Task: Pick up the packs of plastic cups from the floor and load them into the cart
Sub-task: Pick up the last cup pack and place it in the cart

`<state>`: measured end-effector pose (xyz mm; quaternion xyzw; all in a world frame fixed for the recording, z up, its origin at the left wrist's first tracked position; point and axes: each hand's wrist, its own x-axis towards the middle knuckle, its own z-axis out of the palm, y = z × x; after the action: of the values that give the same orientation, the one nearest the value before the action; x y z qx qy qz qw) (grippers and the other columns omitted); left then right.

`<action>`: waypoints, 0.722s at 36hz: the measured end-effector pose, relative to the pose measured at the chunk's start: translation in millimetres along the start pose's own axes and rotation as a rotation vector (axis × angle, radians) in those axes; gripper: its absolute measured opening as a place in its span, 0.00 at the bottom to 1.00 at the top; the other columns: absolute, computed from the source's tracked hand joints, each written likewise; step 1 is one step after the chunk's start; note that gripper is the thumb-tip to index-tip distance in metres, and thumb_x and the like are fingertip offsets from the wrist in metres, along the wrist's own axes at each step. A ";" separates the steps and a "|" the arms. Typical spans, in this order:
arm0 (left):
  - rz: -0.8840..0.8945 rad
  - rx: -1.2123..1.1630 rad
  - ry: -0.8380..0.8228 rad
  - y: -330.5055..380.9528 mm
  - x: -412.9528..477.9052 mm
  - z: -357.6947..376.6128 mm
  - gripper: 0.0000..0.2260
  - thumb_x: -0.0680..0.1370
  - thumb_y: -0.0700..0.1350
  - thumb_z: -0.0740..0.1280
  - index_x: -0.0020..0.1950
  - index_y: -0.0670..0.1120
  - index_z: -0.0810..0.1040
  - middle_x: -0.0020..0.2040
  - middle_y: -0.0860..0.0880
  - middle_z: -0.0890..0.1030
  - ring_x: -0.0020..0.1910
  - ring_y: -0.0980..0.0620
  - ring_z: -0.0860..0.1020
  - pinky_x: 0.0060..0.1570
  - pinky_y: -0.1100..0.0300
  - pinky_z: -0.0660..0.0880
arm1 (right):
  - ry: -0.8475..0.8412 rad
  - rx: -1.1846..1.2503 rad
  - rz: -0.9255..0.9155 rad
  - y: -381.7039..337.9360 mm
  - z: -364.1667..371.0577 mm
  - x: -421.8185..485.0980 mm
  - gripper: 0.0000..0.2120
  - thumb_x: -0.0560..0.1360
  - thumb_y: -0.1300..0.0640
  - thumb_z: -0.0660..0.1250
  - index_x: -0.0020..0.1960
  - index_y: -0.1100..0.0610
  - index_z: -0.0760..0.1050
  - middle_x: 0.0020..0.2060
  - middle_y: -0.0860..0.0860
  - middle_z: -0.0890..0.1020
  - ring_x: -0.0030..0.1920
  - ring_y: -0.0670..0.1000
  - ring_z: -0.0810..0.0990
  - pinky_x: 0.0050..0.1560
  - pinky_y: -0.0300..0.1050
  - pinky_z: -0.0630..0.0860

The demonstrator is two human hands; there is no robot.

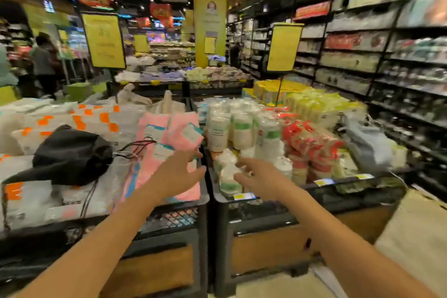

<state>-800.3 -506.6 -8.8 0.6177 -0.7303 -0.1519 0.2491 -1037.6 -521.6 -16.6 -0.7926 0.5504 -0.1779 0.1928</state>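
Packs of white plastic cups [238, 129] with green labels stand and lie in a black wire display bin [285, 197] straight ahead. One pack [228, 176] lies on its side at the bin's front edge. My right hand [260, 176] hovers just right of that pack, fingers spread, holding nothing. My left hand [180, 170] reaches forward over the gap between the two bins, fingers apart and empty. Red-wrapped cup packs [307, 143] fill the bin's right half. No cart and no cups on the floor are in view.
A left bin [169, 215] holds pink packs [169, 143], white packs with orange marks and a black drawstring bag [70, 155]. Yellow packs [314, 104] lie behind. Dark shelving [362, 55] lines the right aisle. A person [43, 63] stands far left. Beige floor [416, 237] shows at right.
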 end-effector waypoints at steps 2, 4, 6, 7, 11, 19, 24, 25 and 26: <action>0.063 -0.013 -0.078 47.3 6.5 33.4 0.19 0.76 0.57 0.66 0.65 0.54 0.74 0.56 0.54 0.75 0.57 0.53 0.75 0.53 0.60 0.68 | 0.042 -0.021 0.088 42.0 -23.0 -41.6 0.22 0.79 0.42 0.62 0.69 0.50 0.71 0.58 0.47 0.78 0.58 0.52 0.77 0.49 0.43 0.71; 0.113 -0.003 -0.154 90.7 13.6 66.2 0.23 0.72 0.61 0.64 0.64 0.55 0.75 0.56 0.52 0.76 0.58 0.49 0.76 0.55 0.57 0.70 | 0.060 -0.063 0.161 79.4 -45.8 -84.4 0.23 0.80 0.41 0.61 0.70 0.52 0.70 0.54 0.46 0.79 0.54 0.52 0.78 0.45 0.43 0.72; 0.187 0.027 -0.255 134.6 18.6 100.3 0.28 0.69 0.65 0.60 0.67 0.57 0.72 0.61 0.51 0.75 0.61 0.48 0.74 0.60 0.54 0.71 | 0.072 -0.082 0.262 111.7 -69.1 -129.2 0.24 0.80 0.41 0.60 0.72 0.51 0.68 0.57 0.49 0.78 0.54 0.53 0.79 0.47 0.46 0.75; 0.226 0.029 -0.302 157.4 19.8 116.2 0.29 0.69 0.66 0.59 0.68 0.57 0.71 0.62 0.52 0.75 0.61 0.48 0.74 0.61 0.53 0.71 | 0.097 -0.081 0.316 128.5 -79.7 -150.3 0.23 0.80 0.41 0.60 0.71 0.51 0.69 0.58 0.50 0.78 0.54 0.53 0.79 0.50 0.48 0.76; 0.400 0.017 -0.398 241.7 21.9 180.4 0.24 0.77 0.61 0.62 0.72 0.54 0.68 0.64 0.57 0.71 0.66 0.48 0.71 0.59 0.56 0.70 | 0.233 -0.088 0.525 192.0 -112.1 -230.2 0.21 0.80 0.43 0.62 0.69 0.52 0.72 0.60 0.51 0.79 0.60 0.53 0.78 0.56 0.46 0.74; 0.706 0.014 -0.614 365.2 39.0 296.7 0.20 0.80 0.56 0.62 0.71 0.52 0.70 0.65 0.50 0.74 0.64 0.48 0.74 0.58 0.56 0.71 | 0.406 -0.042 0.873 287.3 -145.8 -337.1 0.22 0.80 0.43 0.62 0.70 0.51 0.71 0.62 0.51 0.77 0.60 0.51 0.77 0.56 0.45 0.73; 0.790 -0.038 -0.675 426.4 79.1 359.1 0.21 0.79 0.56 0.63 0.70 0.52 0.71 0.65 0.51 0.75 0.63 0.50 0.75 0.57 0.56 0.72 | 0.395 -0.053 0.975 341.6 -172.5 -348.9 0.22 0.80 0.43 0.62 0.70 0.51 0.71 0.63 0.52 0.78 0.62 0.52 0.77 0.55 0.43 0.72; 0.799 -0.036 -0.683 437.2 90.2 369.6 0.21 0.78 0.57 0.63 0.70 0.53 0.71 0.65 0.51 0.75 0.63 0.50 0.75 0.57 0.56 0.72 | 0.394 -0.052 0.993 353.7 -180.6 -345.9 0.22 0.80 0.43 0.62 0.70 0.52 0.71 0.63 0.52 0.78 0.62 0.52 0.76 0.56 0.44 0.72; 0.806 -0.042 -0.691 446.8 102.0 379.0 0.21 0.78 0.57 0.64 0.69 0.54 0.71 0.65 0.50 0.75 0.62 0.50 0.75 0.58 0.55 0.73 | 0.395 -0.057 1.006 365.6 -189.0 -341.7 0.22 0.80 0.43 0.62 0.70 0.52 0.70 0.63 0.52 0.77 0.62 0.51 0.76 0.56 0.43 0.71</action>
<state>-1390.1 -553.6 -68.7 0.1969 -0.9461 -0.2532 0.0449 -1537.9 -337.7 -60.7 -0.3876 0.8923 -0.1942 0.1256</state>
